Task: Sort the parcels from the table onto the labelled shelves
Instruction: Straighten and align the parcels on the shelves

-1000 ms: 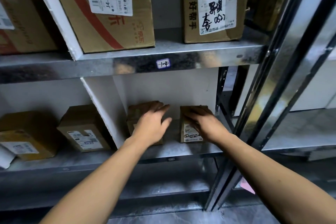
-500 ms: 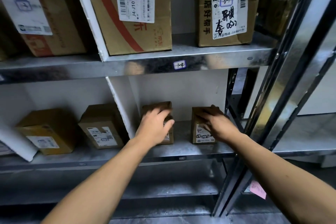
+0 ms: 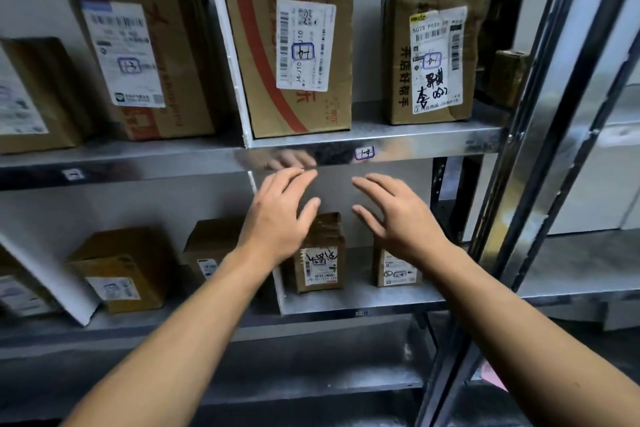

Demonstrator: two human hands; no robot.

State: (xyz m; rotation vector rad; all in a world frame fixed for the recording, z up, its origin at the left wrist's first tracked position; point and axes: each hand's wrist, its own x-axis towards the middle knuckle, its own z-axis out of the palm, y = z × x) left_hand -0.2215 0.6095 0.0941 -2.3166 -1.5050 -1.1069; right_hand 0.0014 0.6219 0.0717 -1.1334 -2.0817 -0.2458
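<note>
Two small brown parcels stand upright on the lower shelf [image 3: 360, 302]: one with a handwritten label [image 3: 320, 262] and one further right [image 3: 394, 269], partly hidden by my right wrist. My left hand [image 3: 280, 215] hovers in front of and above the first parcel, fingers spread and relaxed, holding nothing. My right hand [image 3: 394, 215] hovers above the second parcel, also empty with loose fingers. On the upper shelf [image 3: 415, 146], marked with a small label [image 3: 364, 153], stand a red-striped carton [image 3: 294, 45] and a taped brown box [image 3: 433, 55].
White dividers [image 3: 225, 45] split the shelves into bays. Left bays hold more cartons above [image 3: 145, 62] and smaller boxes below [image 3: 121, 267]. Shiny metal uprights [image 3: 540, 149] run diagonally at the right. A pink slip [image 3: 493, 376] lies low by the upright.
Both hands have let go of the two small parcels and lifted up and back from them. The view has tilted upward, showing more of the upper shelf.
</note>
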